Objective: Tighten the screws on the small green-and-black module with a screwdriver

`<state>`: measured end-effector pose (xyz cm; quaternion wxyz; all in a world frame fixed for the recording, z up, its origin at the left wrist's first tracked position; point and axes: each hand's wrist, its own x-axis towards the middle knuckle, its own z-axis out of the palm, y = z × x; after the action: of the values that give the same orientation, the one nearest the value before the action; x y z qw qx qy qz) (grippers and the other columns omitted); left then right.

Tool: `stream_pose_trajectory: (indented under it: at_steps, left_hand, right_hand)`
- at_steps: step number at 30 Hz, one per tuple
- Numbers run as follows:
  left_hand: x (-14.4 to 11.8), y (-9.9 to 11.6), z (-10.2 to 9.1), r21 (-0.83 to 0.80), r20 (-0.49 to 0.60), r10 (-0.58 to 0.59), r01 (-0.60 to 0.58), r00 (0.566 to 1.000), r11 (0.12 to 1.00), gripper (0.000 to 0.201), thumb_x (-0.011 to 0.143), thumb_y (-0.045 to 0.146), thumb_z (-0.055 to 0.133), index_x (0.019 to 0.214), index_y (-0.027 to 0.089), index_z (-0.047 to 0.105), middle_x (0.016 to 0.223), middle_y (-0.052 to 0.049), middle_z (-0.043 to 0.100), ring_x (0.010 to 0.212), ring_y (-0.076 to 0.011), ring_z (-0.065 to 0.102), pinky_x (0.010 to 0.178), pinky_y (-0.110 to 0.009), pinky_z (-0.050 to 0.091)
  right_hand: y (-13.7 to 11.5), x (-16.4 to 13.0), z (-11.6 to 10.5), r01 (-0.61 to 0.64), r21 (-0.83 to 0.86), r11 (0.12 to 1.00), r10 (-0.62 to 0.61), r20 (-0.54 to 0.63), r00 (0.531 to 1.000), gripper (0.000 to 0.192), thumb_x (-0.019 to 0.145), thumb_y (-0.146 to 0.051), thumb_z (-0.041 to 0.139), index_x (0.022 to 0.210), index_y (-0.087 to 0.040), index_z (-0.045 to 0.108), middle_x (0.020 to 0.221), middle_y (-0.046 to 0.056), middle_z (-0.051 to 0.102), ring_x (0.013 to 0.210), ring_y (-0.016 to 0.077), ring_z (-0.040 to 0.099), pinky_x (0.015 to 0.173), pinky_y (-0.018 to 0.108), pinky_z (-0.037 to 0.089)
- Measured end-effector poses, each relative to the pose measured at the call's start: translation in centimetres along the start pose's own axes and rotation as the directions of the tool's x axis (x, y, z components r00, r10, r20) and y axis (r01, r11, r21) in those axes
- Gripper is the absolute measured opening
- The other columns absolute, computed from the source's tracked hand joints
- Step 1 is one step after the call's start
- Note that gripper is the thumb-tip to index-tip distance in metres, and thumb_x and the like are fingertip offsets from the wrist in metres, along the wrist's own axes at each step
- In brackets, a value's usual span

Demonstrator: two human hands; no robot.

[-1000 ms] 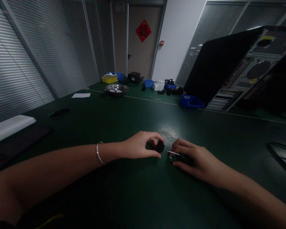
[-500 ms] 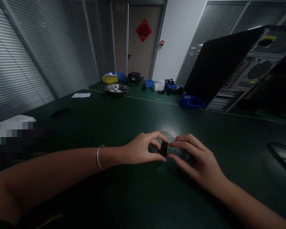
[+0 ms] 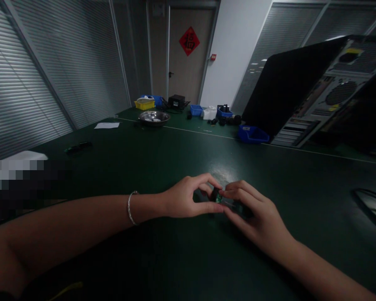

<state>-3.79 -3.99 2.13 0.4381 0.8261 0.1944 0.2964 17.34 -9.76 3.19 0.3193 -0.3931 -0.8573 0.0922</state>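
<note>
Head view, near to far. The left hand (image 3: 183, 200) and the right hand (image 3: 253, 211) meet just above the green table (image 3: 175, 159), fingertips touching. The left hand pinches a small black part (image 3: 213, 195) between thumb and forefinger; a bracelet (image 3: 130, 207) circles its wrist. The right hand, immediately right of the left, pinches a small green piece (image 3: 219, 199) against that black part, so that both things sit in the gap between the two hands; their exact form is too dark and small to tell.

Left of the left hand and farther back, a dark slim object (image 3: 78, 146) and a sheet of paper (image 3: 106, 125) lie on the table. Beyond both hands stands a metal bowl (image 3: 153, 117), with a yellow bin (image 3: 143, 103) behind it. Beyond the right hand lie a blue bin (image 3: 252, 134) and, further right, an open computer case (image 3: 326, 90) tilted on its side. Farthest is a door (image 3: 188, 54) bearing a red diamond sign (image 3: 189, 41).
</note>
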Motion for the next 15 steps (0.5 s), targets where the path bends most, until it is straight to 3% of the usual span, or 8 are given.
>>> stream_pose_trajectory:
  at_steps: [8, 15]
  left_hand:
    - [0.12, -0.21, 0.3, -0.057, -0.006, -0.008, 0.007, 1.0, 0.998, 0.027, 0.087, 0.019, 0.058, 0.113, 0.014, 0.052, 0.091, -0.008, 0.068, 0.086, -0.0182, 0.065, 0.077, -0.03, 0.049]
    - [0.23, -0.12, 0.42, -0.116, -0.047, 0.01, -0.015, 0.999, 0.993, 0.022, 0.085, 0.017, 0.059, 0.107, 0.016, 0.056, 0.091, -0.005, 0.065, 0.087, -0.017, 0.064, 0.078, -0.03, 0.049]
  right_hand:
    - [0.14, -0.03, 0.65, 0.001, -0.023, 1.0, -0.001, 0.001, 1.0, 0.009, 0.091, -0.022, 0.058, 0.1, -0.022, 0.059, 0.099, 0.008, 0.061, 0.086, 0.0187, 0.064, 0.068, 0.028, 0.054]
    - [0.22, -0.22, 0.52, 0.049, -0.024, 0.999, -0.05, -0.058, 0.997, 0.023, 0.09, -0.019, 0.061, 0.112, -0.021, 0.058, 0.101, 0.008, 0.059, 0.084, 0.0184, 0.063, 0.067, 0.028, 0.052]
